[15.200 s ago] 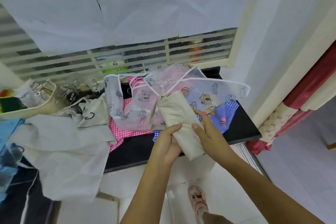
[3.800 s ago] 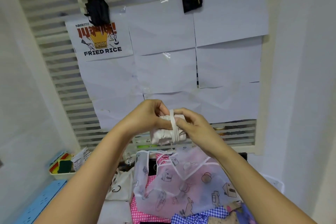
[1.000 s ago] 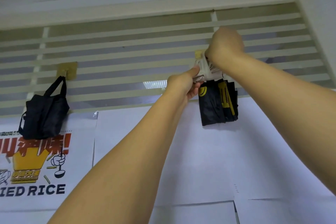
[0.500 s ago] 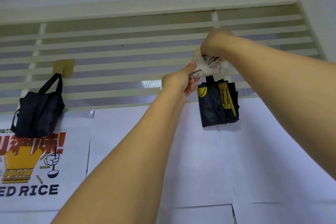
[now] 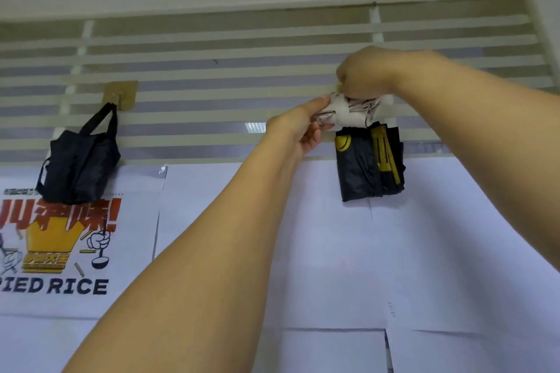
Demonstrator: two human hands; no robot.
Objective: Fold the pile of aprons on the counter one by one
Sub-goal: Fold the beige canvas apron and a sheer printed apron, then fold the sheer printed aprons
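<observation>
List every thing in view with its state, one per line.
Beige apron bundle, folded small, held up against the blinds.
Left hand, grips the bundle's left end.
Right hand, pinches the bundle's top.
Black-and-yellow fabric bundle, folded, hanging just below.
Black fabric bundle, hanging by its loop from the gold hook.

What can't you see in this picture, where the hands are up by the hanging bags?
All in the head view:
- Whether the beige apron bundle is hooked on anything yet: the right hand and the bundle itself cover that spot.
- The right hand's fingertips: hidden behind the hand's own back.
- The poster: cut off by the left edge, so its words are incomplete.
- The counter and apron pile: below the frame.
</observation>
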